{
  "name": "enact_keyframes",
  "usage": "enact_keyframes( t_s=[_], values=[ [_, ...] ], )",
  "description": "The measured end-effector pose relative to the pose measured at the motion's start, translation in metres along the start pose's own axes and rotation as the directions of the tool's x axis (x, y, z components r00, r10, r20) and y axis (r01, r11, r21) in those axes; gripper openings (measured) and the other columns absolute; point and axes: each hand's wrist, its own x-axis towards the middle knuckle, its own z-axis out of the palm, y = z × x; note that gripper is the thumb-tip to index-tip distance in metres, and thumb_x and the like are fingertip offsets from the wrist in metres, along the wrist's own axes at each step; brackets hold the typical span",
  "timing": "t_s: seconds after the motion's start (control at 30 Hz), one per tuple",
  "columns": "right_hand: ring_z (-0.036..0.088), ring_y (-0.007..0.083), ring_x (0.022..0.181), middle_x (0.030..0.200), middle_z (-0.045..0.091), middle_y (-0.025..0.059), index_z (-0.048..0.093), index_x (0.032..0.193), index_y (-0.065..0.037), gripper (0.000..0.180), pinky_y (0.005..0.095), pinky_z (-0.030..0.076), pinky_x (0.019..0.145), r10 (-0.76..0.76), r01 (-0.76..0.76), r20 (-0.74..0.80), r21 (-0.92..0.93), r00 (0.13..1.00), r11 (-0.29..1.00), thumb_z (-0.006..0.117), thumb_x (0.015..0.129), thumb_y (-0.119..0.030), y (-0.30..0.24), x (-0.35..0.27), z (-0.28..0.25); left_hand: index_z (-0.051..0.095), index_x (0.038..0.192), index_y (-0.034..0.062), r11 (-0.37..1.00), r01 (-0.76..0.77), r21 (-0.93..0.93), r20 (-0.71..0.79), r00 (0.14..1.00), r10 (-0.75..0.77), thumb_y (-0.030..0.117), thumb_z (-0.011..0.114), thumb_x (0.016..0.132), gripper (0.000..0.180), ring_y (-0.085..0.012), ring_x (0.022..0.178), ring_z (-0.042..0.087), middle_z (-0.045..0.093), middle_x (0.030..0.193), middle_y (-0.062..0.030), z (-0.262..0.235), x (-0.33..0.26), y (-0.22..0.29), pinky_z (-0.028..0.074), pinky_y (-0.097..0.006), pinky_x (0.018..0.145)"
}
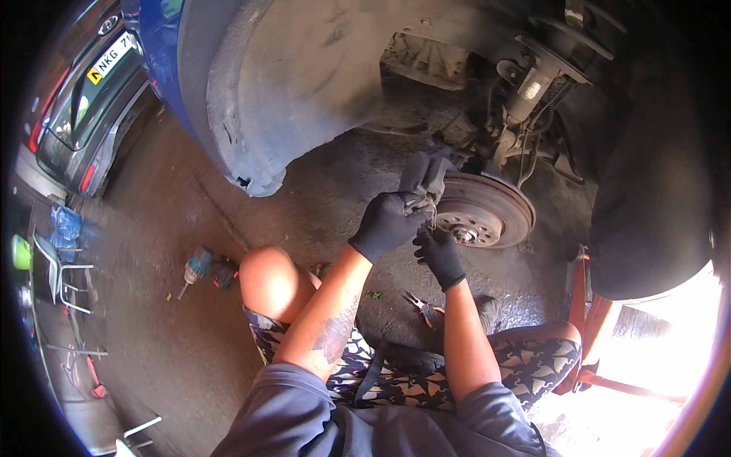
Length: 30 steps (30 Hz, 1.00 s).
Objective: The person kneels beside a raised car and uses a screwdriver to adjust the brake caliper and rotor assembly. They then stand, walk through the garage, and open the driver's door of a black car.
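My left hand, in a black glove, is closed at the near end of a grey brake caliper. That caliper sits at the left edge of the rusty brake disc. A thin, light wire loops down from the caliper between my hands. My right hand, also gloved in black, has its fingers curled in a pinch at the wire's lower end, just in front of the disc. The glove partly covers what the left fingers grip.
Pliers lie on the ground between my legs. A cordless power tool rests left of my knee. Above are a wheel-arch liner and a suspension strut. A red stand is at right, a parked car far left.
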Motion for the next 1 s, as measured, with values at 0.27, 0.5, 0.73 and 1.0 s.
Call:
enact_keyframes(
  t_s=[0.27, 0.5, 0.73, 1.0],
  values=[
    [0.066, 0.024, 0.093, 0.113, 0.066, 0.0148, 0.056, 0.127, -0.003, 0.043, 0.0378, 0.056, 0.079, -0.135, -0.025, 0.243, 0.557, 0.96, 0.83, 0.06, 0.097, -0.034, 0.012, -0.004, -0.016, 0.072, 0.097, -0.0015, 1.0, -0.009, -0.007, -0.049, 0.999, 0.009, 0.014, 0.072, 0.085, 0.019, -0.0204, 0.078, 0.07, 0.073, 0.087, -0.0143, -0.021, 0.007, 0.019, 0.053, -0.032, 0.074],
    [0.065, 0.0266, 0.098, 0.122, 0.063, 0.0168, 0.051, 0.132, -0.005, 0.042, 0.0408, 0.055, 0.083, -0.097, -0.216, 0.365, 0.722, 0.926, 0.657, 0.044, 0.103, -0.035, 0.017, 0.0, -0.019, 0.069, 0.088, -0.0001, 0.999, -0.043, -0.02, -0.112, 0.993, 0.041, 0.019, 0.073, 0.084, 0.02, -0.0284, 0.077, 0.07, 0.07, 0.083, -0.0176, -0.03, 0.011, -0.004, 0.052, -0.035, 0.069],
    [0.065, 0.018, 0.079, 0.112, 0.067, 0.014, 0.051, 0.133, -0.005, 0.037, 0.0293, 0.053, 0.068, -0.087, -0.099, 0.339, 0.498, 0.937, 0.862, 0.044, 0.102, -0.025, 0.04, 0.01, -0.02, 0.069, 0.087, 0.0006, 0.999, -0.026, -0.046, -0.106, 0.994, 0.021, 0.019, 0.073, 0.083, 0.019, -0.0285, 0.077, 0.07, 0.07, 0.083, -0.0179, -0.023, 0.01, -0.011, 0.052, -0.035, 0.068],
    [0.065, 0.016, 0.081, 0.103, 0.07, 0.0095, 0.053, 0.132, -0.002, 0.041, 0.03, 0.054, 0.067, -0.383, 0.467, 0.313, -0.262, 0.869, 0.845, 0.054, 0.091, 0.001, 0.035, 0.003, -0.02, 0.071, 0.094, 0.0001, 0.999, -0.013, -0.036, -0.076, 0.997, 0.011, 0.018, 0.074, 0.083, 0.021, -0.0241, 0.077, 0.07, 0.071, 0.084, -0.0165, -0.02, 0.006, -0.008, 0.052, -0.033, 0.071]
  ],
)
